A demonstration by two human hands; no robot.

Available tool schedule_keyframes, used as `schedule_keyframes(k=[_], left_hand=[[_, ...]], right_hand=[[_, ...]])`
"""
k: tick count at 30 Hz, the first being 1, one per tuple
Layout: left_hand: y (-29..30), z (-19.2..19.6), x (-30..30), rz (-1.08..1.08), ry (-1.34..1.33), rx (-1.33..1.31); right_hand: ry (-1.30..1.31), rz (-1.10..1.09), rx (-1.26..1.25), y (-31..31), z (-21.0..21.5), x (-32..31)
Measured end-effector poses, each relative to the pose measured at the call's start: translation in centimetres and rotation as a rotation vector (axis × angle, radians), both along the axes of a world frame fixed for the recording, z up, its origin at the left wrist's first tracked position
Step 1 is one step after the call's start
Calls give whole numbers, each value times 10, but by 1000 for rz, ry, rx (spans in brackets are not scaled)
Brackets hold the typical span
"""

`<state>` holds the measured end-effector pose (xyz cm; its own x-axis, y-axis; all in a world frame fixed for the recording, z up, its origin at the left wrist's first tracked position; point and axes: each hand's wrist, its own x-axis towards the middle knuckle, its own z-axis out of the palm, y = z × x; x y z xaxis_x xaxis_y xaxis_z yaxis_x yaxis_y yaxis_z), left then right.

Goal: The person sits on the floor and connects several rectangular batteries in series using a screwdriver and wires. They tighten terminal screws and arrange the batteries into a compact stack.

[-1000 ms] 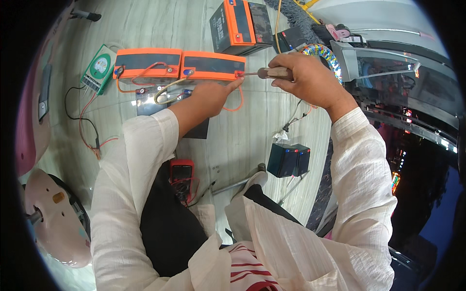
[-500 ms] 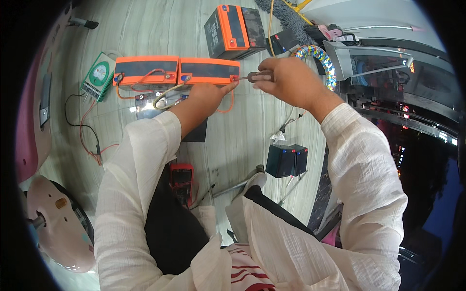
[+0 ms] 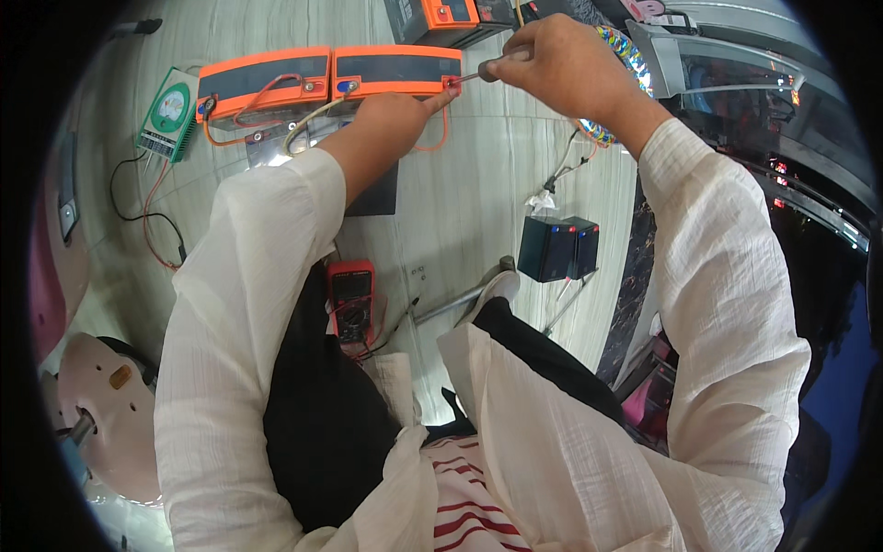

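Right hand [image 3: 579, 69]: clenched round the handle of a screwdriver [image 3: 492, 68], shaft slanting down and left, aimed straight at the battery corner!
Left hand [image 3: 391, 124]: over at the same corner, one finger stretched out to the terminal; the other fingers are out of sight, so whether it pinches anything, I can't tell.
Red terminal [image 3: 452, 82]: there it is, near right corner of the right orange battery [image 3: 395, 69], with the screwdriver's tip on it or just beside it, too small to call.
Floor [image 3: 478, 193]: carries that battery end to end with the left orange battery [image 3: 262, 78], both well in from the floor's right edge, where a dark marbled strip [image 3: 635, 267] runs.
Cables: a pale cable [image 3: 317, 117] loops from the blue terminal [image 3: 346, 86], and an orange wire [image 3: 445, 129] hangs below the red one.
Step in hand: screw work at the red terminal, by the look of it; tightening or loosening, no telling.
Next move: calls for a square-set tip, a steady wrist and that finger clear of a slip.
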<state>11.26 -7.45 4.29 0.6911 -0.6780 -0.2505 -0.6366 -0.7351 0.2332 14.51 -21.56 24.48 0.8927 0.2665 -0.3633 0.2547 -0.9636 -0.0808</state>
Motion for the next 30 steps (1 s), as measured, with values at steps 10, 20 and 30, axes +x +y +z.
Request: schedule_keyframes(k=[10,20,30], left_hand=[[2,8,4,65,141,-72],[48,-46,-43,481,378,-624],[49,-63,-67,1031,1152,-901]], right_hand=[[-23,-85,-57,-9,-8,6],[-62,-45,-22,0,8,-16],[24,-185,418,5,-2,-99]])
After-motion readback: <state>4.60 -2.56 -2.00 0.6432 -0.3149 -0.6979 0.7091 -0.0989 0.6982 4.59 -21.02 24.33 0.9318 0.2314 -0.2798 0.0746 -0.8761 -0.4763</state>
